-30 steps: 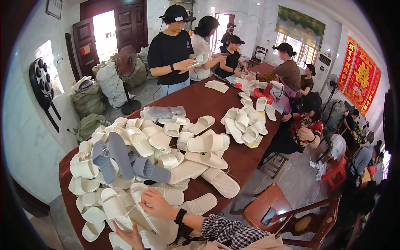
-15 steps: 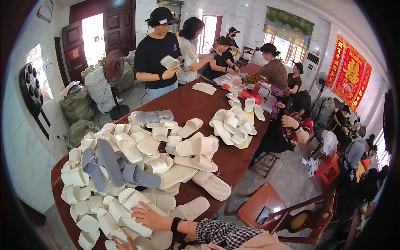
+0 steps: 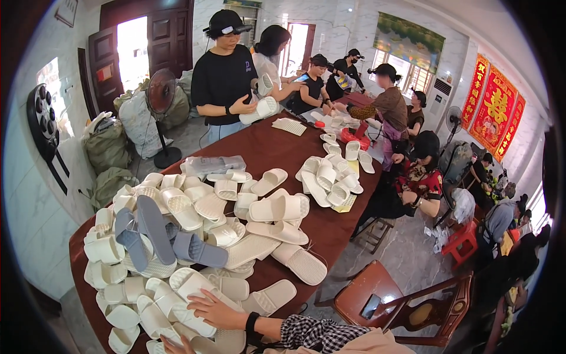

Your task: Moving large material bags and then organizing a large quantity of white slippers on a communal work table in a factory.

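Note:
My right hand (image 3: 217, 310) lies with its fingers spread over a cream slipper (image 3: 193, 283) near the front of the pile. The hand is open, its fingertips touching the slipper. At the lower edge, partly cut off, my left hand (image 3: 177, 347) touches the slippers there with fingers stretched out and apart. Around both hands, cream slippers with textured footbeds lie heaped at many angles. Among them lie several grey-blue slippers, one a strap-up slipper (image 3: 200, 250) and another showing its sole (image 3: 155, 230).
The slippers cover the near end of a brown-red table (image 3: 253, 154). Farther along are a second slipper heap (image 3: 325, 172) and a clear plastic bag (image 3: 213, 165). A person in black (image 3: 224, 82) holds slippers; others work beyond. A wooden chair (image 3: 368, 289) stands right, a fan (image 3: 161, 93) left.
My hands have barely shifted. The standing person in black has turned and lowered a slipper. The seated person in the patterned top has lowered a raised hand. A far person has leaned forward.

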Available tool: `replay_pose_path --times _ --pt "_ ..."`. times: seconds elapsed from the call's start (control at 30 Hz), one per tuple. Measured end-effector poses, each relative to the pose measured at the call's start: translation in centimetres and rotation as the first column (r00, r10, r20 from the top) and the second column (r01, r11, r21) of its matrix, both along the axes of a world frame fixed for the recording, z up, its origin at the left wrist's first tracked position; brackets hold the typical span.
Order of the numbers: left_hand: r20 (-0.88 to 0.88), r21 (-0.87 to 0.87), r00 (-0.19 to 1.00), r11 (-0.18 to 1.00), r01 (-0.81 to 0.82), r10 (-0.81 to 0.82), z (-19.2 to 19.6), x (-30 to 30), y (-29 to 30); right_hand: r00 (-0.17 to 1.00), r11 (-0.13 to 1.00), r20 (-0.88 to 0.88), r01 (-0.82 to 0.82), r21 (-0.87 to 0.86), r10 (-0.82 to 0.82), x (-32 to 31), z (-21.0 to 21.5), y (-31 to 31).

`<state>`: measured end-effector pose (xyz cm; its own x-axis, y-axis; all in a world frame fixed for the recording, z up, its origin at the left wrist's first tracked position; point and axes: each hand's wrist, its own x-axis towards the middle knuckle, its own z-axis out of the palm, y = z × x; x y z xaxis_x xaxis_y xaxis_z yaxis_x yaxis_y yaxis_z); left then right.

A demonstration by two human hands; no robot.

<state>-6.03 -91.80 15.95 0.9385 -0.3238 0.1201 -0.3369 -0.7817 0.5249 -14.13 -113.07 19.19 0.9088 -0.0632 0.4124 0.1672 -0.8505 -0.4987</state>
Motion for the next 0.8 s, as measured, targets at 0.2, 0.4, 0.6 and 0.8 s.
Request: replay_pose_path --times 0.2,0.4,0.6,0.8 --pt "-0.012 0.001 1.000 1.000 -0.021 0.021 0.6 -0.7 -0.6 1.000 0.999 0.015 0.014 0.030 -0.014 -0.3 0.1 0.0" --pt "-0.001 -0.015 0.999 0.999 -0.047 0.047 0.0 -0.6 -0.2 1.000 0.999 0.008 0.020 0.034 -0.020 -0.2 0.0 0.2" --pt "0.037 -0.016 0.999 0.999 -0.039 0.039 -0.3 -0.5 -0.3 1.000 0.998 0.018 0.017 0.067 -0.018 -0.2 0.4 0.2" --pt "0.025 -0.038 0.998 0.998 -0.057 0.058 0.7 -0.9 -0.7 1.000 0.999 0.000 0.022 0.035 -0.022 -0.1 0.0 0.2"
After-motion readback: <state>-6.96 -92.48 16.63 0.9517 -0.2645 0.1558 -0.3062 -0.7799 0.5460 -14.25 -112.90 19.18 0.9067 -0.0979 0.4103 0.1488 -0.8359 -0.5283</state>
